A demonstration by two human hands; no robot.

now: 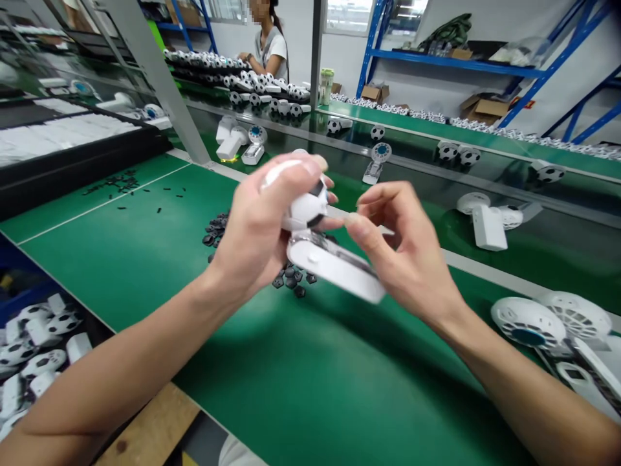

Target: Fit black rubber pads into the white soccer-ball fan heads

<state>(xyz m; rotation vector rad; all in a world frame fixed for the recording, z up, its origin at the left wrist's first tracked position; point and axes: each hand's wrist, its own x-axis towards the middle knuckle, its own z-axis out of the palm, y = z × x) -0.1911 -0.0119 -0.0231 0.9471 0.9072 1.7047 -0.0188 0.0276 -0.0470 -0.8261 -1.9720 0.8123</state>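
My left hand [259,226] is wrapped round a white hand-held fan [320,249] with a football-patterned head, held above the green table [145,259]. The fan's white handle points down and to the right. My right hand [402,249] is beside it, thumb and forefinger pinched together at the fan's head; whether something tiny sits between them I cannot make out. A heap of small black pieces [291,279] lies on the table just under the hands.
Finished white fans [557,323] lie at the right edge. More fans [488,220] ride a conveyor behind. A bin [33,349] of fan parts sits lower left. Another person [269,42] sits at the far end. Blue shelving [460,61] stands at the back.
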